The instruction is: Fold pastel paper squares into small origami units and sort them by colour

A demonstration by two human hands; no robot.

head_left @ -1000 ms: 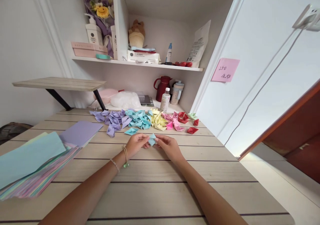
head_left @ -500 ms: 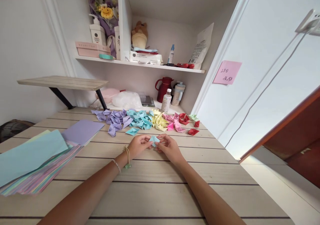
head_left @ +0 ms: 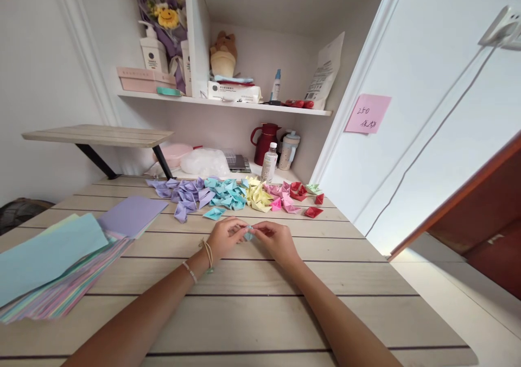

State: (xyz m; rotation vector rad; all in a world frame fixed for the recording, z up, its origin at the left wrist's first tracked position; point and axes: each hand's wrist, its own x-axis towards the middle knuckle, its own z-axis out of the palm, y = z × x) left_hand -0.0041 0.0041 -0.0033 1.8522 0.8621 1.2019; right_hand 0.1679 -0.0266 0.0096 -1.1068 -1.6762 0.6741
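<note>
A small folded piece of light blue paper is pinched between my two hands, above the middle of the table. My left hand, with bracelets at the wrist, is closed on its left side. My right hand grips the same paper from the right with thumb and fingertips. The fingers cover much of it, so its exact fold is hard to make out. Just beyond lie folded paper boats in heaps: purple, blue, yellow, pink and red.
At the left lies a fanned stack of coloured paper with purple sheets beside it. A raised wooden stand is behind them. A clear bottle, a red jug and a tumbler stand at the back.
The blue paper showed a flat, pointed face before; now it looks narrower and more covered by fingers. My right hand has come closer to my left. The view has shifted slightly.
</note>
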